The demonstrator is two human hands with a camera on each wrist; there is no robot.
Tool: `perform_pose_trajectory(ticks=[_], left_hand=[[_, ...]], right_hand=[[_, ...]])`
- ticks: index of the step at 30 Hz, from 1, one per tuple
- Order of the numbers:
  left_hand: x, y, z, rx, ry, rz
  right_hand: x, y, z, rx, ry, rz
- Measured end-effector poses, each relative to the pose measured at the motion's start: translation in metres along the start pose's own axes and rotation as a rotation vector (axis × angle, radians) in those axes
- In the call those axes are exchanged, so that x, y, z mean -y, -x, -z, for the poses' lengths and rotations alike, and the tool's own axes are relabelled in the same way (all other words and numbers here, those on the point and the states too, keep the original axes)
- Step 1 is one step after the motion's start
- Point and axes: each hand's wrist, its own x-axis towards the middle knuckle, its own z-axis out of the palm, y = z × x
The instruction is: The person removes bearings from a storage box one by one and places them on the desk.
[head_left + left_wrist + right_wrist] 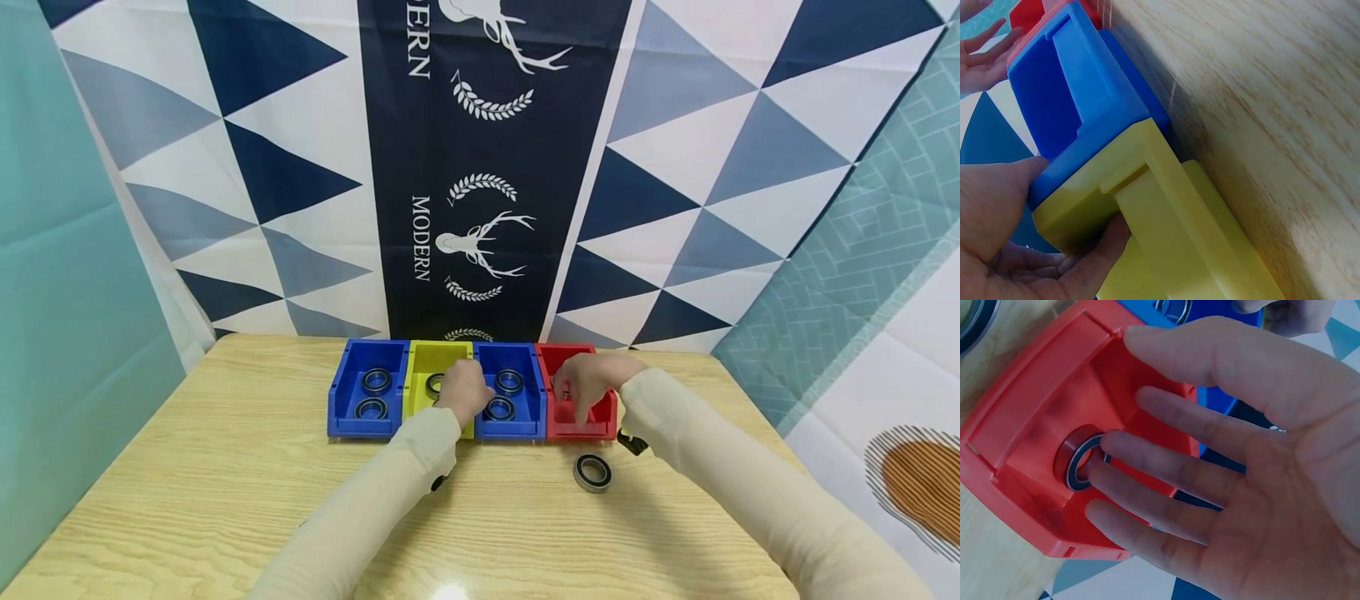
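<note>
My left hand (463, 390) pinches the adjoining side walls of the yellow bin (437, 357) and the middle blue bin (512, 430). In the left wrist view its thumb lies on the blue side while the other fingers reach into the yellow bin. Over the red bin (581, 431) is my right hand (596, 373), fingers spread and fairly straight. A ball bearing (1072, 474) leans inside that red bin, and in the right wrist view the middle fingertips overlap its edge. Part of a bearing (431, 385) in the yellow bin is hidden behind my left hand.
Two bearings lie in the left blue bin (366, 428), and two more in the middle blue one. Another bearing (579, 477) rests on the wooden table (247, 475) in front of the red bin. Patterned cloth (300, 150) hangs behind the bins.
</note>
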Motion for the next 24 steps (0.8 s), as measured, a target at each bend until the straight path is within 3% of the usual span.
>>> perform_pose_trajectory(ticks=[9, 24], left_hand=[[-0.001, 0.003, 0.002, -0.008, -0.010, -0.017], [0.001, -0.001, -0.001, -0.012, -0.050, -0.024]], right_hand=[[-0.012, -0.014, 0.000, -0.065, -0.024, 0.033], [-0.029, -0.039, -0.009, -0.106, -0.032, 0.018]])
